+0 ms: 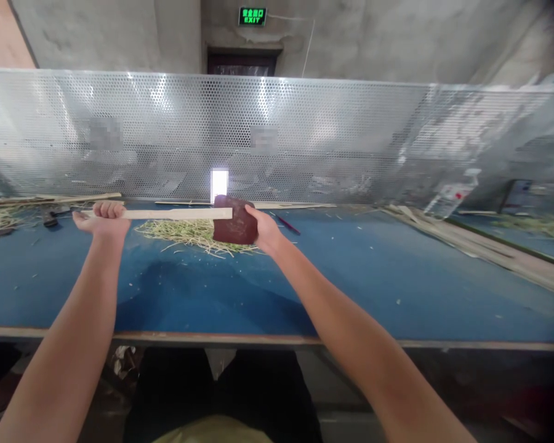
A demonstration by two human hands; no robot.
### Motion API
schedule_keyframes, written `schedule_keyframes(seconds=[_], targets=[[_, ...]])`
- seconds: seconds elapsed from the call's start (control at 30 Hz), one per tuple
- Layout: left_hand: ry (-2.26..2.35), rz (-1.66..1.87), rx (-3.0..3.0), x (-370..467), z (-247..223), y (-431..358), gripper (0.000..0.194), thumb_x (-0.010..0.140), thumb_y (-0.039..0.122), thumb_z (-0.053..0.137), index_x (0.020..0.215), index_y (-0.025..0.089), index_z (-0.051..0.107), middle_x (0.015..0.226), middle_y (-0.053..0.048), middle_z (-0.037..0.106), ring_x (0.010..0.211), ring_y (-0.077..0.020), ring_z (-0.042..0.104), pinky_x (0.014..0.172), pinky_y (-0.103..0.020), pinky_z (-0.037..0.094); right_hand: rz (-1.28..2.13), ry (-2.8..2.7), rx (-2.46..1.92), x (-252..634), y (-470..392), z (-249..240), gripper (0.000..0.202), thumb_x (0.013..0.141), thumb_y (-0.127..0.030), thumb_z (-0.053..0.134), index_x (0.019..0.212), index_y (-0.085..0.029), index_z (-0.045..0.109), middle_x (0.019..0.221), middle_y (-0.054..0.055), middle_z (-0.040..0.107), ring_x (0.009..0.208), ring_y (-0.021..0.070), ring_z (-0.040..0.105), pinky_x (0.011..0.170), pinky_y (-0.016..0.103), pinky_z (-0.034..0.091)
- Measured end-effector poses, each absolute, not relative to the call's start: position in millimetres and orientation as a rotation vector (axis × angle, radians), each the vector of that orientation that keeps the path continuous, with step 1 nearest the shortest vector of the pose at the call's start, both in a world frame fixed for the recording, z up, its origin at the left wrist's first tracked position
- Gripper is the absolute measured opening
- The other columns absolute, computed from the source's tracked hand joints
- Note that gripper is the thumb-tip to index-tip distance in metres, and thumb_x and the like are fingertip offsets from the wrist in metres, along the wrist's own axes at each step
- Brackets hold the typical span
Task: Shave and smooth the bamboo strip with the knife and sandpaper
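Observation:
A long pale flat strip (pixel 175 214) stretches level above the blue table. My left hand (pixel 106 216) is closed around the strip near its left end. The strip's right end lies across a dark reddish-brown block or pad (pixel 235 229). My right hand (pixel 262 229) grips the brown piece by its right edge, the thumb on the near face and the other fingers hidden behind it. Below and behind lies a pile of thin green-yellow shavings (pixel 189 235).
The blue table (pixel 351 289) ends at a perforated metal screen (pixel 305 135). A dark red pen-like stick (pixel 288 224) lies right of my right hand. Further right are a plastic bottle (pixel 455 194) and long strips (pixel 461 241). A small dark object (pixel 50 216) is at left.

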State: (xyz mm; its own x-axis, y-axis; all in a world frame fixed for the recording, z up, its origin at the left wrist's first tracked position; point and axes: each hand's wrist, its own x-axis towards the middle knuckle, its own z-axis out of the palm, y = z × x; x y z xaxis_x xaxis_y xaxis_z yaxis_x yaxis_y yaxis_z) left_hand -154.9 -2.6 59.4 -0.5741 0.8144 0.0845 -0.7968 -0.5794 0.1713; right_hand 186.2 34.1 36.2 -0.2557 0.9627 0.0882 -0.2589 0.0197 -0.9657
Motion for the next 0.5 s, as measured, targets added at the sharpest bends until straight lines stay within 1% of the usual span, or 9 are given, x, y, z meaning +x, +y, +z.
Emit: schedule_keyframes(seconds=[0.07, 0.17, 0.33, 0.47, 0.5], targets=[[0.138, 2.141, 0.214, -148.7, 61.1, -4.3, 0.048, 0.091, 0.063, 0.000, 0.072, 0.020, 0.001, 0.050, 0.005, 0.004, 0.035, -0.0081, 0.011, 0.036, -0.025, 0.016, 1.509, -1.275, -0.838, 184.4, 34.0, 34.1, 0.037, 0.088, -0.043, 0.056, 0.112, -0.017, 0.066, 0.111, 0.014, 0.070, 0.103, 0.0310, 0.066, 0.083, 0.045, 0.056], [0.178, 2.129, 0.296, -145.9, 62.1, -5.4, 0.046, 0.092, 0.059, -0.005, 0.071, 0.020, 0.002, 0.049, 0.005, 0.005, 0.035, -0.0078, 0.014, 0.037, -0.026, 0.017, 1.562, -1.265, -0.843, 183.4, 32.8, 34.3, 0.034, 0.085, -0.040, 0.061, 0.107, -0.016, 0.068, 0.106, 0.015, 0.071, 0.098, 0.0315, 0.067, 0.082, 0.045, 0.056], [0.300, 2.218, 0.368, -152.8, 59.3, -4.2, 0.044, 0.093, 0.054, -0.009, 0.067, 0.020, 0.003, 0.046, 0.005, 0.004, 0.034, -0.0087, 0.012, 0.036, -0.026, 0.018, 1.436, -1.194, -0.870, 187.3, 35.0, 37.0, 0.033, 0.090, -0.039, 0.051, 0.112, -0.018, 0.065, 0.109, 0.013, 0.071, 0.100, 0.0274, 0.067, 0.081, 0.042, 0.057], [0.332, 2.200, 0.392, -158.1, 55.1, 2.0, 0.045, 0.093, 0.052, -0.006, 0.063, 0.020, 0.005, 0.044, 0.005, 0.004, 0.034, -0.0084, 0.012, 0.035, -0.026, 0.017, 1.619, -1.191, -0.819, 183.5, 31.0, 36.7, 0.033, 0.086, -0.038, 0.058, 0.109, -0.016, 0.067, 0.108, 0.015, 0.071, 0.098, 0.0306, 0.068, 0.081, 0.045, 0.056], [0.369, 2.157, 0.451, -161.0, 53.8, 4.1, 0.046, 0.092, 0.052, -0.008, 0.062, 0.020, 0.006, 0.044, 0.005, 0.004, 0.034, -0.0082, 0.012, 0.035, -0.025, 0.017, 1.659, -1.200, -0.810, 183.0, 29.9, 36.7, 0.033, 0.086, -0.038, 0.059, 0.108, -0.016, 0.068, 0.109, 0.016, 0.071, 0.098, 0.0311, 0.068, 0.081, 0.046, 0.056]])
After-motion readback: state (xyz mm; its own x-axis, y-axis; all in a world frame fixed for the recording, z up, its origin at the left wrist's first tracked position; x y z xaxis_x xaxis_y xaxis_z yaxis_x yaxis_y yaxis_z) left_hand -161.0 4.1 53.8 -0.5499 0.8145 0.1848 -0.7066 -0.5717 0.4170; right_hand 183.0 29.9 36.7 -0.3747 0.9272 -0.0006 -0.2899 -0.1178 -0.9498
